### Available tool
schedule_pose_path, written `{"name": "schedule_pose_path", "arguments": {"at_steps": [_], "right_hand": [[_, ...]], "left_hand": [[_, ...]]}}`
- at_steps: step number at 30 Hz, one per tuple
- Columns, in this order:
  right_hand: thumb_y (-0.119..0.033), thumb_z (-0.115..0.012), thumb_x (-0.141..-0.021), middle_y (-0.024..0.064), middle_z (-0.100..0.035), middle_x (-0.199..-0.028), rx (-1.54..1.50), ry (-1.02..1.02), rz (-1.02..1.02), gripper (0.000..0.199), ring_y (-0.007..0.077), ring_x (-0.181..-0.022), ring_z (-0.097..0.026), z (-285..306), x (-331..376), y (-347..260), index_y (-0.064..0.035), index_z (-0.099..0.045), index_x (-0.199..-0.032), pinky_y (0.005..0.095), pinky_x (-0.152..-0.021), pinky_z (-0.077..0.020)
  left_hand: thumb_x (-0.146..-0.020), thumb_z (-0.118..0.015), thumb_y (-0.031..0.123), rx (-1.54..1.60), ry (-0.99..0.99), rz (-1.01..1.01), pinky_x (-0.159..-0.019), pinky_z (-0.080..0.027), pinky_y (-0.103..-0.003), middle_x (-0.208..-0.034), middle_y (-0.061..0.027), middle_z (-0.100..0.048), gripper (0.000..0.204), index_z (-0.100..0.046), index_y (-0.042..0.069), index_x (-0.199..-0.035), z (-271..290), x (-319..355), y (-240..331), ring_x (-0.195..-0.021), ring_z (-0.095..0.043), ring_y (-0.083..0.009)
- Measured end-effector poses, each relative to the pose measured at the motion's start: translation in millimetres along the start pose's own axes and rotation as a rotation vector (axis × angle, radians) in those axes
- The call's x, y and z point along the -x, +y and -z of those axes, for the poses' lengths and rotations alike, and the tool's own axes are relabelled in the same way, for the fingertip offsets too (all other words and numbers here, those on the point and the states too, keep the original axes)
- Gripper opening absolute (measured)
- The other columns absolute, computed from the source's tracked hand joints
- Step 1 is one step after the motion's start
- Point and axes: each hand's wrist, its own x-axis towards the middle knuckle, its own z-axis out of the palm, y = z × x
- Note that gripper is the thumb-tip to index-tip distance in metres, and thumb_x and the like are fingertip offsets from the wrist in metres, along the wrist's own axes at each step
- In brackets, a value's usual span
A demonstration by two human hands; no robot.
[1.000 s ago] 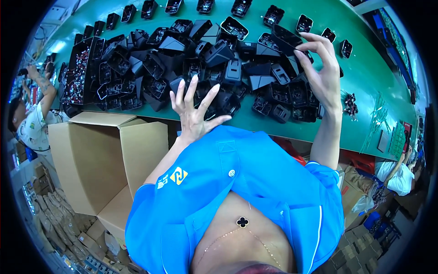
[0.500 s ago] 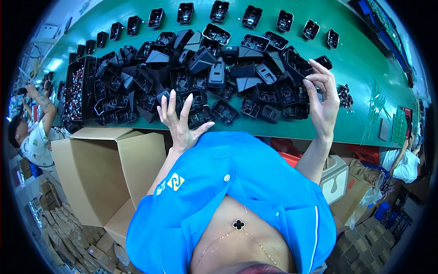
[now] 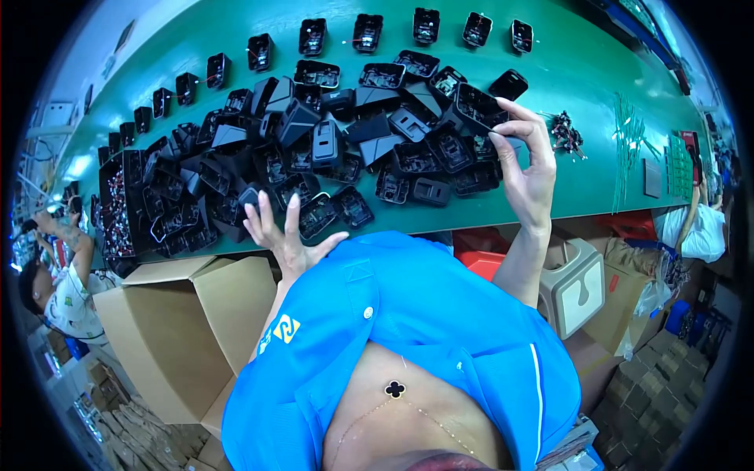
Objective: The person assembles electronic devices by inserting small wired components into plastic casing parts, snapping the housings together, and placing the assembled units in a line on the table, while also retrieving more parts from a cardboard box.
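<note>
My left hand (image 3: 284, 245) is at the table's near edge, fingers spread and empty, its fingertips close to the black plastic housings (image 3: 355, 206) at the front of a heap. On the heap's right side, the thumb and fingers of my right hand (image 3: 528, 161) straddle the end of an open black housing (image 3: 476, 107) and appear to grip it. Circuit parts show inside many of the open housings. Among them lies a closed housing with a slotted face (image 3: 324, 143). A separate black piece (image 3: 509, 84) rests just beyond my right hand.
Open housings (image 3: 367, 33) stand in a curved row along the far side of the green table (image 3: 550, 47). A black bin of small wired parts (image 3: 116, 206) is at left. Wired parts (image 3: 567, 135) and green wires (image 3: 626, 149) lie right. A cardboard box (image 3: 161, 337) stands near left; people work at both sides.
The whole view has shifted, so the heap and both hands appear farther left. My left hand stays spread, and my right hand keeps to the same housing.
</note>
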Motion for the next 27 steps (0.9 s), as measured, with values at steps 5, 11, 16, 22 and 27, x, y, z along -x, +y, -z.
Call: {"name": "schedule_pose_path", "arguments": {"at_steps": [5, 11, 16, 22, 27], "right_hand": [[0.006, -0.067, -0.082, 0.0093, -0.063, -0.123, 0.018, 0.006, 0.003, 0.015, 0.0227, -0.109, -0.06, -1, 6, 1, -0.0041, -0.063, -0.092, 0.0336, -0.093, -0.0475], [0.007, -0.068, -0.08, 0.0092, -0.063, -0.123, 0.006, -0.018, 0.021, 0.017, 0.0239, -0.109, -0.06, -4, 7, 2, -0.004, -0.063, -0.092, 0.0337, -0.094, -0.0474], [0.007, -0.071, -0.076, 0.0079, -0.064, -0.122, -0.109, -0.109, 0.101, 0.017, 0.0249, -0.112, -0.062, -9, 6, -13, -0.0045, -0.063, -0.088, 0.0338, -0.091, -0.0498], [-0.012, -0.072, -0.083, 0.0041, -0.067, -0.122, -0.048, -0.352, 0.447, 0.011, 0.0216, -0.112, -0.064, -36, -1, -46, -0.008, -0.07, -0.094, 0.034, -0.088, -0.0521], [-0.011, -0.073, -0.082, 0.0056, -0.067, -0.121, -0.027, -0.207, 0.602, 0.019, 0.0213, -0.108, -0.064, -14, -16, -38, -0.0086, -0.071, -0.1, 0.0337, -0.089, -0.0515]], "left_hand": [[-0.07, -0.072, 0.071, -0.061, -0.02, -0.032, -0.117, 0.004, -0.056, -0.158, -0.0197, -0.021, 0.099, -0.041, 0.017, -0.148, -12, -5, 3, -0.149, -0.005, -0.0386], [-0.072, -0.073, 0.067, -0.027, 0.001, -0.052, -0.117, 0.002, -0.056, -0.157, -0.0196, -0.022, 0.097, -0.043, 0.014, -0.147, -7, -11, 4, -0.148, -0.005, -0.0386], [-0.085, -0.069, 0.052, 0.392, 0.064, 0.004, -0.116, -0.018, -0.051, -0.149, -0.0206, -0.036, 0.076, -0.046, 0.007, -0.143, 28, -42, 18, -0.14, -0.029, -0.0344], [-0.095, -0.06, 0.033, 1.344, -0.748, 0.362, -0.093, -0.049, -0.035, -0.12, -0.0208, -0.062, 0.055, -0.049, 0.0, -0.138, 41, -142, 59, -0.101, -0.063, -0.0251], [-0.099, -0.055, 0.032, 1.263, -1.084, 0.376, -0.061, -0.052, -0.024, -0.101, -0.0189, -0.068, 0.052, -0.046, -0.003, -0.137, 39, -162, 79, -0.068, -0.063, -0.0177]]}}
